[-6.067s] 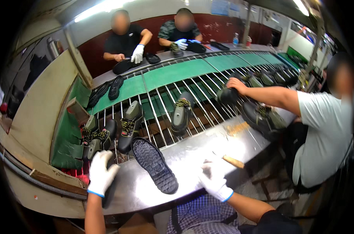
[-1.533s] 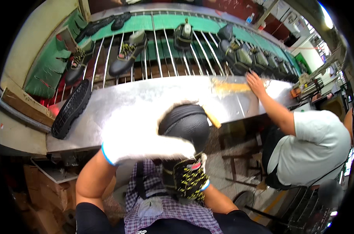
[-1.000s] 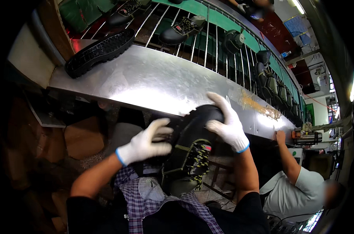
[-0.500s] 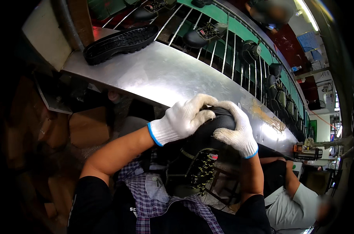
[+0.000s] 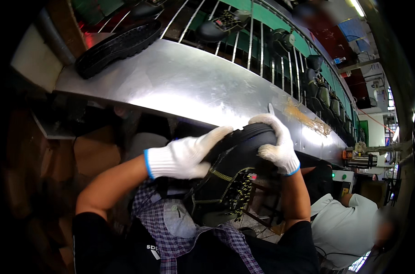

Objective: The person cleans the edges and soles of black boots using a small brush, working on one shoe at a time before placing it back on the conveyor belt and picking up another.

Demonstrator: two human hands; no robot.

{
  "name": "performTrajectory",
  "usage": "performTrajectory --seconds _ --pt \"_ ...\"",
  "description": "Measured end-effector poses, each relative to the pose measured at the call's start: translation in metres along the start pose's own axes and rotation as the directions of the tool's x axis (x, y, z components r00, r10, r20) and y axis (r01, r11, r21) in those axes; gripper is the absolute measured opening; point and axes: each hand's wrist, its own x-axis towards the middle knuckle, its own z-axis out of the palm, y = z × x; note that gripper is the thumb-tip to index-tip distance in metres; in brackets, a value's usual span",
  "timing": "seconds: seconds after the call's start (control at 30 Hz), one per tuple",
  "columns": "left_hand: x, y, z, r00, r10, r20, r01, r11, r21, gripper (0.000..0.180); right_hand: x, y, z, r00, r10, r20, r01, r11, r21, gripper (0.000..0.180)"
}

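Note:
A black shoe (image 5: 232,171) with yellow-flecked laces and yellow stitching is held in front of my chest, toe pointing up and away. My right hand (image 5: 280,145), in a white knit glove, wraps the toe end, with fingers over the far edge and thumb on the upper. My left hand (image 5: 187,155), gloved the same way with a blue cuff, lies along the shoe's left side at the sole edge. Its fingers and thumb are spread around that edge and slightly blurred. The shoe's underside is mostly hidden.
A loose black outsole (image 5: 118,48) rests on the metal ledge (image 5: 171,75) at far left. Beyond runs a rack of metal rods (image 5: 235,48) carrying several black shoes (image 5: 221,27). Brown tape (image 5: 308,118) sticks to the ledge. Cardboard boxes (image 5: 95,150) stand lower left; a co-worker (image 5: 344,223) sits right.
My left hand has slid from the toe down the shoe's left side. The right hand keeps hold of the toe. The view has shifted, so the ledge and outsole appear farther left.

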Motion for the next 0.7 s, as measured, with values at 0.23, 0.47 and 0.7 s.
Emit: performTrajectory --seconds 0.23,0.47,0.7 --pt "0.012 0.014 0.005 0.969 0.102 -0.224 -0.161 0.951 -0.262 0.070 -0.006 -0.009 -0.004 1.000 0.000 -0.011 -0.001 0.998 -0.056 0.090" --pt "0.004 0.017 0.030 0.944 0.148 -0.295 -0.155 0.988 -0.002 0.088 -0.010 0.012 -0.011 1.000 0.011 -0.011 -0.011 0.998 -0.056 0.077" --pt "-0.018 0.042 0.058 0.844 0.258 -0.470 -0.214 0.966 0.144 0.108 -0.013 0.019 0.010 0.978 -0.068 -0.195 0.096 0.986 0.138 0.105"
